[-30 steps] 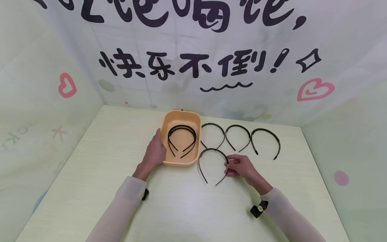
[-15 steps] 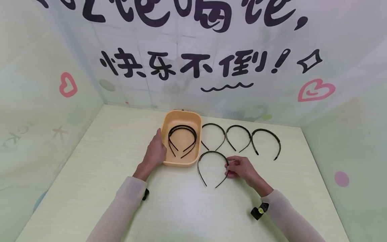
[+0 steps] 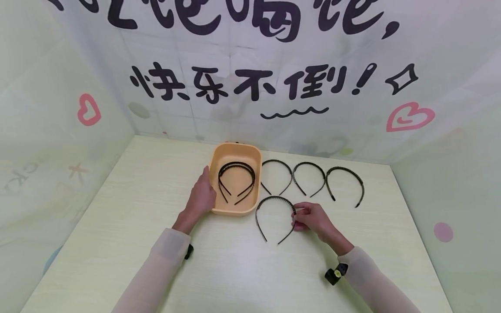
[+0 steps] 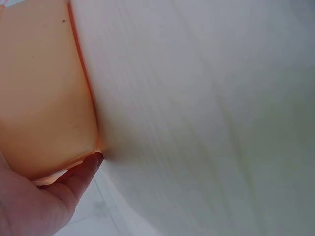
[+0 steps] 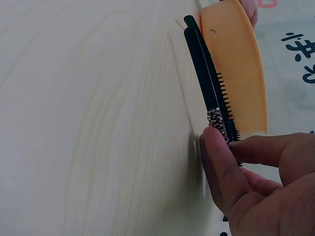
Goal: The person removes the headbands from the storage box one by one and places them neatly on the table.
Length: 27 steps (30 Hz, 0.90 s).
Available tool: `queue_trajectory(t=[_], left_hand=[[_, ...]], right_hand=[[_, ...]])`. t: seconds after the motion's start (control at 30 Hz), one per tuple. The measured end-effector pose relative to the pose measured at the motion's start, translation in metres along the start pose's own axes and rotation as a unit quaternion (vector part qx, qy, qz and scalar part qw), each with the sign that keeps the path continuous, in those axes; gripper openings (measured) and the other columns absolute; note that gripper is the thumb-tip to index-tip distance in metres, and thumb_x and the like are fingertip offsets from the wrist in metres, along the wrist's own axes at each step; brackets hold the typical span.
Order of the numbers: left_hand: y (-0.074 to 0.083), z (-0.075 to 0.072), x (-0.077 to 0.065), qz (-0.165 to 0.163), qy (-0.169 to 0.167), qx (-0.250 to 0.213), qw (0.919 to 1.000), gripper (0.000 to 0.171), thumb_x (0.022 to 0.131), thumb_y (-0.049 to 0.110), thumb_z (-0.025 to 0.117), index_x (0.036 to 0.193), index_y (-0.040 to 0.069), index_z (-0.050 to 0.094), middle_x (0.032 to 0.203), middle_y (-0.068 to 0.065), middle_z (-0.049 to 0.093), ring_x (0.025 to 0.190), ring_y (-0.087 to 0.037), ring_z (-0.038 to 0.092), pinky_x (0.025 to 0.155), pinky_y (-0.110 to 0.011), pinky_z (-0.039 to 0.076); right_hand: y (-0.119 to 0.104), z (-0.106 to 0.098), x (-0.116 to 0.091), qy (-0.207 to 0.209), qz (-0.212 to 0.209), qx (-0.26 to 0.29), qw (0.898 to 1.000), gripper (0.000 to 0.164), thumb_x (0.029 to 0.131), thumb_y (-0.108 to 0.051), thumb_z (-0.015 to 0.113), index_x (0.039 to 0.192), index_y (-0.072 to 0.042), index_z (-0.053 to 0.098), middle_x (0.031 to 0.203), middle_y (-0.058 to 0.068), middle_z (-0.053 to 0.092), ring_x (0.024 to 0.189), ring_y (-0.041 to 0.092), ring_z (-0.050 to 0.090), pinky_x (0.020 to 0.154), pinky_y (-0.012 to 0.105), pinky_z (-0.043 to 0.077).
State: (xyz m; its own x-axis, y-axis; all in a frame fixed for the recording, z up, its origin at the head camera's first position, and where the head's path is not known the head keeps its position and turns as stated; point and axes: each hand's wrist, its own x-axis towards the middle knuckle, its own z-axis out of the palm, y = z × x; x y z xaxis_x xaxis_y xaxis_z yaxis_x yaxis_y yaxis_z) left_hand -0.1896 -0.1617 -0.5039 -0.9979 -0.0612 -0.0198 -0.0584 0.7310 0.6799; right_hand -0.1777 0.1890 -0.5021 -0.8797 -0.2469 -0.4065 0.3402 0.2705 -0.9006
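My left hand (image 3: pixel 201 194) holds the left wall of an orange plastic bin (image 3: pixel 235 211), its fingers along the outside. In the left wrist view the fingers (image 4: pixel 81 177) reach the bin's lower edge. Two black toothed headbands (image 3: pixel 236 164) lie inside the bin. To the right, my right hand (image 3: pixel 312 217) pinches the right side of another black headband (image 3: pixel 275 198), close in front of the bin's right corner. In the right wrist view, thumb and fingers close on this headband (image 5: pixel 202 69) near a patch of small shiny stones (image 5: pixel 216 120).
Three more black headbands stand in a row right of the bin: one (image 3: pixel 275 161) partly behind its rim, a middle one (image 3: pixel 309 163) and a far-right one (image 3: pixel 345 168). The pale wood-grain table (image 3: pixel 242 269) meets a printed wall sheet (image 3: pixel 203 126) at the back.
My right hand has drawn the headband slightly down, nearer to me. My left hand and the bin stay in place.
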Motion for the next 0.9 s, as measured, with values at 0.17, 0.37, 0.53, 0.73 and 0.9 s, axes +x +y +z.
queue_trajectory(t=[0.17,0.37,0.53,0.73,0.9], left_hand=[[0.0007,-0.0001,0.0,0.003,0.003,0.0,1.0,0.064,0.098,-0.001,0.03,0.157,-0.005,0.006,0.151,-0.033,0.033,0.128,-0.043,0.048,0.1,-0.055,0.046],[0.0005,0.0005,0.0,0.005,0.003,0.002,1.0,0.063,0.098,-0.001,0.029,0.156,-0.005,0.005,0.152,-0.033,0.031,0.13,-0.043,0.046,0.101,-0.055,0.045],[0.0007,0.0003,0.0,0.004,0.002,0.003,1.0,0.064,0.097,-0.001,0.03,0.156,-0.005,0.006,0.152,-0.033,0.032,0.129,-0.043,0.047,0.1,-0.054,0.046],[0.0012,-0.0005,0.0006,0.002,0.002,0.006,1.0,0.064,0.097,-0.001,0.03,0.156,-0.005,0.006,0.15,-0.033,0.034,0.128,-0.043,0.048,0.101,-0.055,0.046],[0.0015,-0.0005,0.001,0.0,0.0,0.003,1.0,0.064,0.098,-0.001,0.029,0.157,-0.005,0.005,0.15,-0.033,0.034,0.126,-0.043,0.05,0.099,-0.054,0.047]], right_hand=[[-0.0011,-0.0005,-0.0008,0.006,-0.007,-0.015,1.0,0.043,0.091,0.008,0.059,0.134,0.013,0.051,0.101,0.021,0.068,0.073,0.018,0.071,0.068,0.034,0.06],[-0.0013,-0.0019,-0.0012,0.014,-0.007,-0.03,0.999,0.042,0.091,0.006,0.062,0.132,0.013,0.053,0.1,0.021,0.067,0.072,0.018,0.071,0.069,0.034,0.06],[-0.0022,-0.0034,-0.0017,0.016,-0.003,-0.035,0.999,0.043,0.091,0.004,0.063,0.132,0.013,0.053,0.101,0.02,0.067,0.074,0.017,0.071,0.071,0.035,0.06],[-0.0022,-0.005,-0.0013,0.023,0.0,-0.047,0.999,0.041,0.091,0.003,0.061,0.13,0.013,0.054,0.099,0.02,0.068,0.074,0.016,0.07,0.072,0.036,0.06],[-0.0016,-0.0053,-0.0006,0.027,0.0,-0.056,0.998,0.039,0.092,0.003,0.059,0.129,0.013,0.056,0.097,0.019,0.068,0.073,0.016,0.07,0.073,0.036,0.06]])
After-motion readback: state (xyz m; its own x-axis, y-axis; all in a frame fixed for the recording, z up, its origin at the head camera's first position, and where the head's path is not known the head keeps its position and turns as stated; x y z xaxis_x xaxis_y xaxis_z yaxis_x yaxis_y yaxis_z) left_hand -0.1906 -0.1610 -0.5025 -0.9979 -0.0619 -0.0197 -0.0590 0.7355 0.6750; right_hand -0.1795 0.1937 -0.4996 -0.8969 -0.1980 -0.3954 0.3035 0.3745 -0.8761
